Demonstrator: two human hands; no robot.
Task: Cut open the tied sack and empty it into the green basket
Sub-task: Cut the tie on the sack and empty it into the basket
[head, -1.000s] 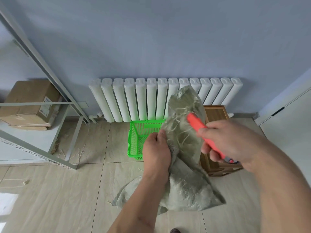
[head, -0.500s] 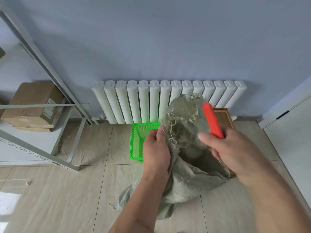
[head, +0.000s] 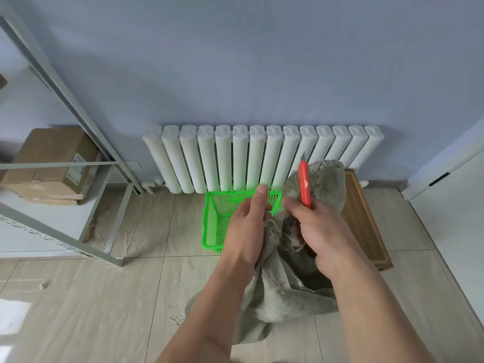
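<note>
Centre-right of frame: one limp woven grey-green sack [head: 285, 292] w/ frayed mouth, lower end on the tiled floor [head: 91, 297], just in front of one green lattice basket [head: 213, 226] below a 14-column white radiator [head: 262, 155]. Left hand [head: 247, 229] pinched the sack's edge, forefinger straight; right hand [head: 318, 231] curled round one orange cutter [head: 304, 184], tip up. Bare floor lower left; one wooden tray [head: 366, 221] touched the sack at right; one cardboard box [head: 49, 163] on the shelf [head: 47, 221] at left.
</note>
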